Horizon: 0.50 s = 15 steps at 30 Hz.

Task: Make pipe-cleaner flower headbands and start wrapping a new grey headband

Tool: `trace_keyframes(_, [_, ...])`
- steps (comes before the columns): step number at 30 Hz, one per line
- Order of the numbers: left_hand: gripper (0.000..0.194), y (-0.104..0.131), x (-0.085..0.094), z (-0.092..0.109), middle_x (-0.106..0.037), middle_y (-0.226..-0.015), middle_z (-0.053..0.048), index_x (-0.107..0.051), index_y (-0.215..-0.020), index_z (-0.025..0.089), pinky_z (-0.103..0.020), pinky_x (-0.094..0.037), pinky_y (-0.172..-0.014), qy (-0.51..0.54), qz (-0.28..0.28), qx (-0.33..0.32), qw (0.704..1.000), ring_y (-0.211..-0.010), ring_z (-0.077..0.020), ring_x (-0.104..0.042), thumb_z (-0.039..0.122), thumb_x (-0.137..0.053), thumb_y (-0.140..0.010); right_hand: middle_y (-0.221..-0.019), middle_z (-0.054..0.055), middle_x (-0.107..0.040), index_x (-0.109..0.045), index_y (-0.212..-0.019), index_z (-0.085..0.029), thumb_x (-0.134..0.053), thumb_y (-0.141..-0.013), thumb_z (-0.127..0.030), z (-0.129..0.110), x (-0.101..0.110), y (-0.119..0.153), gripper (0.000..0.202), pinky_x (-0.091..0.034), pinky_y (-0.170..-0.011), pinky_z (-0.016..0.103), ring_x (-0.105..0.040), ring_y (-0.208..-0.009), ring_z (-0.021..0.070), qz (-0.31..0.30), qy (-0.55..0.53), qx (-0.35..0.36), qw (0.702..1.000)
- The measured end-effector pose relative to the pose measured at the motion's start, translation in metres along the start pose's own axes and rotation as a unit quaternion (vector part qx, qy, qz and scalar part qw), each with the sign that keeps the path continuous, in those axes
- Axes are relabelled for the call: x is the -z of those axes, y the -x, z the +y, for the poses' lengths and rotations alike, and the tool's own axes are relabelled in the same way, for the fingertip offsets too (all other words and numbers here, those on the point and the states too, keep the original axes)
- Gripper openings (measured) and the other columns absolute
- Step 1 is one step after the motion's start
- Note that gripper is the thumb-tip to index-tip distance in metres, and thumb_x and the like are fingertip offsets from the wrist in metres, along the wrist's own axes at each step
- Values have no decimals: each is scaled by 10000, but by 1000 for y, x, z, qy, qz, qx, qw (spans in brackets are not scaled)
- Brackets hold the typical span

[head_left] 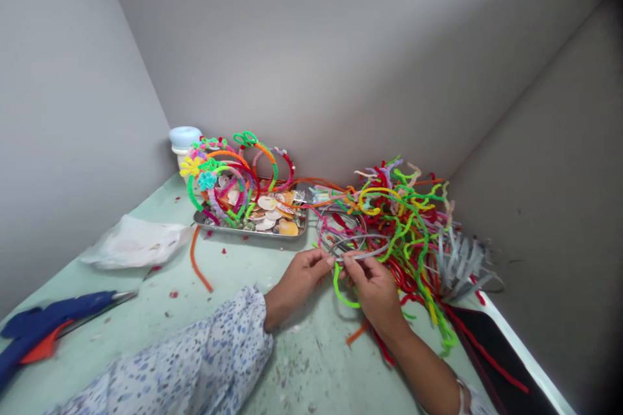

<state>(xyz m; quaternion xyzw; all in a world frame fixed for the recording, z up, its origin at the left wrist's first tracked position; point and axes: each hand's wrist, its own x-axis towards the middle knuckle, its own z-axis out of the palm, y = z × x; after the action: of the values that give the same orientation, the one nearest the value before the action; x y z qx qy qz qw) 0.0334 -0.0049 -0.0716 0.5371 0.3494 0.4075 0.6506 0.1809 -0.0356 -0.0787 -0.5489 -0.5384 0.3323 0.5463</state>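
My left hand point(304, 275) and my right hand point(374, 288) are close together over the table, thumbs and fingers pinched. Between them is a thin grey headband point(374, 251), its curve rising behind my right fingers. A bright green pipe cleaner point(341, 292) hangs in a bend just under the fingertips; whether it is fixed to the band is hidden. More bare hoops point(326, 224) lie right behind my hands. To their right spreads a tangled heap of coloured pipe cleaners point(402, 227).
A metal tray point(257, 231) at the back holds shell-like pieces and pipe-cleaner-wrapped headbands point(243, 175). A blue-lidded container point(185, 137) stands behind it. Left are a white plastic bag point(139, 243) and blue-handled pliers point(58, 318). Grey strips point(464, 259) bunch at right.
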Motion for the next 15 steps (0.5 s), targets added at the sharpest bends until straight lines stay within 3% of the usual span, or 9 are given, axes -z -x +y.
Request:
trace_keyframes(9, [289, 1, 0, 4, -398, -533, 35, -558, -646, 143, -247, -199, -512, 9, -10, -5, 1000, -506, -87, -290, 408, -608, -750, -642, 28, -662, -649, -880, -164, -577, -811, -425, -5, 1, 0, 279, -495, -561, 282, -609, -583, 176, -17, 7, 10, 1000])
trace_keyframes(15, [305, -2, 5, 9, -385, -531, 52, -541, -662, 154, -229, -223, -494, -5, 61, -32, 998, -493, -78, -301, 439, -616, -737, -832, 60, -697, -653, -967, -187, -514, -858, -399, -4, 4, 6, 276, -525, -704, 313, -655, -755, 192, -60, -15, 63, 996])
